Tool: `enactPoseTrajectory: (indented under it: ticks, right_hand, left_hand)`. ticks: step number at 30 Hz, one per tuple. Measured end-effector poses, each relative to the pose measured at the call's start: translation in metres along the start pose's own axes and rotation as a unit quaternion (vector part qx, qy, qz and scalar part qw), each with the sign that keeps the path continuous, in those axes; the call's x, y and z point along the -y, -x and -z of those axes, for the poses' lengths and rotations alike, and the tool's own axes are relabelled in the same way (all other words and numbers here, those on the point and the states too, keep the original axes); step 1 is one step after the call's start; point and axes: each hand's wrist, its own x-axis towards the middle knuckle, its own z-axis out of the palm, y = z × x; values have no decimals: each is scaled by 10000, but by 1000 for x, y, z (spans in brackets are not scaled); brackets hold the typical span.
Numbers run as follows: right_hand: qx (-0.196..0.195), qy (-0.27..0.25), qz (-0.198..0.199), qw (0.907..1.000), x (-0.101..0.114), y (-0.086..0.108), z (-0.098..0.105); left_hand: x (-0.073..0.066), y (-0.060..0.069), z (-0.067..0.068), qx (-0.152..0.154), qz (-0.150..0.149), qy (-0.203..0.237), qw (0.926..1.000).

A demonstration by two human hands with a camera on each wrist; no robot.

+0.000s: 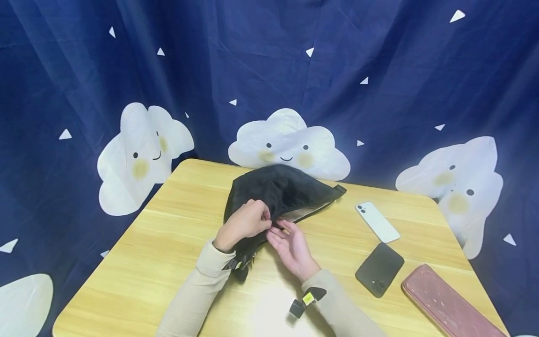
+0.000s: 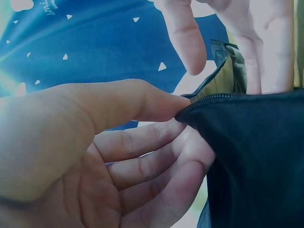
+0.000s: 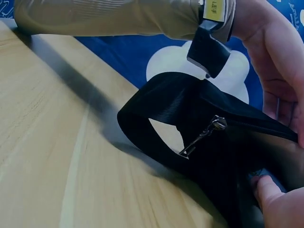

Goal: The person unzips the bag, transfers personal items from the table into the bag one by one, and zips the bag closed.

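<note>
A black fabric bag (image 1: 269,192) with a pale lining lies on the table, its zipped mouth parted. My left hand (image 1: 246,222) pinches one end of the mouth; in the left wrist view its thumb (image 2: 142,99) presses the zip edge against the fingers. Palm turned up, my right hand (image 1: 292,248) is at the mouth, and in the left wrist view its straight fingers (image 2: 256,52) dip behind the zip edge, the thumb held apart. Their tips are hidden by the black cloth. The right wrist view shows a strap loop (image 3: 152,104) and a metal zip pull (image 3: 216,124).
To the right on the wooden table (image 1: 139,262) lie a white phone (image 1: 376,222), a black phone (image 1: 380,270) and a pink quilted wallet (image 1: 448,302). A blue curtain (image 1: 269,70) with white clouds hangs behind the table.
</note>
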Motion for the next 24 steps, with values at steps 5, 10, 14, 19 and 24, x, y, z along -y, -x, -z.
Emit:
enactPoseTrajectory:
  ticks: [5,10,14,19,24]
  right_hand:
    - [193,120,-196,9995,-2,0,2]
    - [337,254,-241,9988,-1,4,4]
    - [298,249,-269,9989,2,7,6]
    - [263,335,-289,9987,5,13,10]
    - [217,410,-258,9986,8,18,15]
  left_hand:
    - [-1,0,0,13,31,-7,10000]
    - [-2,0,1,11,14,-14,10000]
    - [-2,0,2,9,20,-34,10000]
    - [-1,0,1,30,33,-20,10000]
    - [-1,0,0,39,45,-30,10000]
